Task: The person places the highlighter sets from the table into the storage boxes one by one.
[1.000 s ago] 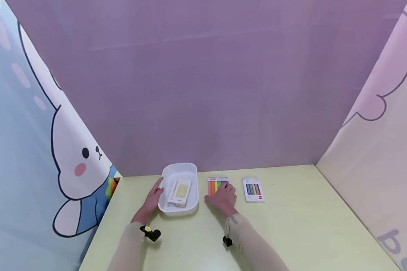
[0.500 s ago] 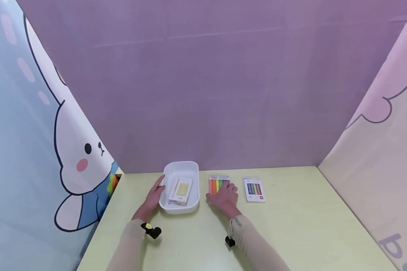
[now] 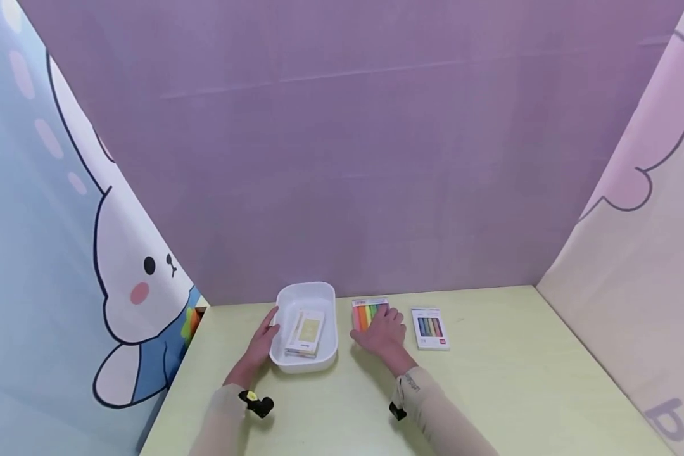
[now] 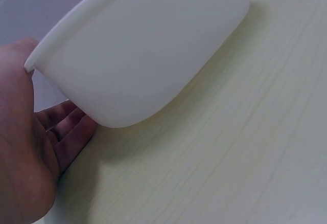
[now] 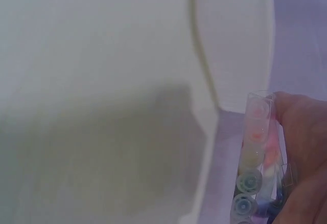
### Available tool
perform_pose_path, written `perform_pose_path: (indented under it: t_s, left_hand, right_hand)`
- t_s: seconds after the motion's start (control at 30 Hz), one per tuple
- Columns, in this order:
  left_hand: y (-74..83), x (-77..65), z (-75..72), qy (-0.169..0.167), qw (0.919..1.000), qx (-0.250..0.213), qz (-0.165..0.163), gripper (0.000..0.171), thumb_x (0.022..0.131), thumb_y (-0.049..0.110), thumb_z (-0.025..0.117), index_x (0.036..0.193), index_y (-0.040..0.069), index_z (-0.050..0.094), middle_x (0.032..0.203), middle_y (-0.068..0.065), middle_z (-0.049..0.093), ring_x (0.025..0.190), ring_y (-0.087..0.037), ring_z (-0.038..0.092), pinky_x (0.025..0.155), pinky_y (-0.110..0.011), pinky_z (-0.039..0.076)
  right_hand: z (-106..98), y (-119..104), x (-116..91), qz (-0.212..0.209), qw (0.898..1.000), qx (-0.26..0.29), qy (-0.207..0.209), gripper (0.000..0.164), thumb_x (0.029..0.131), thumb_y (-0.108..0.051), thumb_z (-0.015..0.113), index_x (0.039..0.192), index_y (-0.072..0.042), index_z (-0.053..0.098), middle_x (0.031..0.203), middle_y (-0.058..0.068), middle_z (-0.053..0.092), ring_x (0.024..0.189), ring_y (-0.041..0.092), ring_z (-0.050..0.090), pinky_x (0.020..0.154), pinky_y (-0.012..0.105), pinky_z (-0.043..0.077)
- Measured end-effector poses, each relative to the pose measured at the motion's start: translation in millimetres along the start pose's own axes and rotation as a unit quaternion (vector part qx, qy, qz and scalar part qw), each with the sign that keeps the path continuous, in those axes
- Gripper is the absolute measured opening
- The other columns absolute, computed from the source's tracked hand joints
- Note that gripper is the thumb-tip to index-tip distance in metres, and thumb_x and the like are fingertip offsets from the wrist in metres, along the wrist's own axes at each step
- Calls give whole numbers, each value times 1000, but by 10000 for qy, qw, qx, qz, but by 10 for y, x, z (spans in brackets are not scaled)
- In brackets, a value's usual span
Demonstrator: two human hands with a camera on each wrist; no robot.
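Head view: a person's right hand [image 3: 383,334] grips a pack of coloured pens [image 3: 361,316], thumb and fingers partly closed about its edges, near the right side of a white tub [image 3: 303,296], whose left side the half-curled left hand [image 3: 259,346] holds. A light, even squeeze on the clear plastic, with the tub steadied, would probably guard best against slipping.

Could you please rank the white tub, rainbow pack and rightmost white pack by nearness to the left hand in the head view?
1. White tub, touching the left hand.
2. Rainbow pack, in the middle, to the tub's right.
3. Rightmost white pack, farther right.
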State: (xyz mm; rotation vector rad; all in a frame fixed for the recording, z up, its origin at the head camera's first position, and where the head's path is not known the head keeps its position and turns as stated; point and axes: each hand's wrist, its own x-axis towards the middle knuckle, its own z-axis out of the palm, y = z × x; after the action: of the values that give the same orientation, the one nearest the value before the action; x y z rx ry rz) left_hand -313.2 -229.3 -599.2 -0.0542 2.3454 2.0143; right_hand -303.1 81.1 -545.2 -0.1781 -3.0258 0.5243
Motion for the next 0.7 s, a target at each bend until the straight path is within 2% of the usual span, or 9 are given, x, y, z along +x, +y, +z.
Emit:
perform_pose_path:
  t_s: [0.2, 0.37, 0.47, 0.7]
  left_hand:
    - [28, 5, 28, 30, 10000, 55, 9, 53, 105, 24, 41, 156, 26, 24, 150, -24, 33, 130, -38, 40, 106, -49, 33]
    - [34, 29, 11, -51, 9999, 35, 85, 53, 105, 24, 42, 155, 27, 25, 154, -21, 28, 135, -38, 34, 110, -50, 26]
    - [43, 36, 5, -84, 9999, 28, 98, 53, 105, 23, 42, 155, 26, 25, 154, -21, 29, 134, -38, 35, 109, -50, 28]
    - [61, 11, -27, -167, 9998, -54, -121, 53, 106, 24, 40, 156, 24, 22, 149, -27, 34, 129, -40, 40, 106, -49, 33]
  right_hand:
    - [-221, -82, -24, -215, 9997, -85, 42, 107, 71, -72, 65, 134, 9, 36, 112, 25, 47, 102, 36, 44, 77, 47, 45]
    - [-447, -224, -34, -271, 9996, -10, 30, 109, 73, -71, 63, 140, 8, 32, 121, 27, 46, 108, 37, 43, 82, 48, 45]
    - [-562, -327, -30, -310, 9995, -43, -59, 109, 74, -71, 63, 142, 8, 31, 123, 27, 45, 109, 36, 42, 83, 48, 45]
    - [-722, -602, -20, -467, 9983, -224, -261, 111, 74, -73, 61, 145, 6, 29, 122, 25, 45, 107, 32, 42, 81, 45, 45]
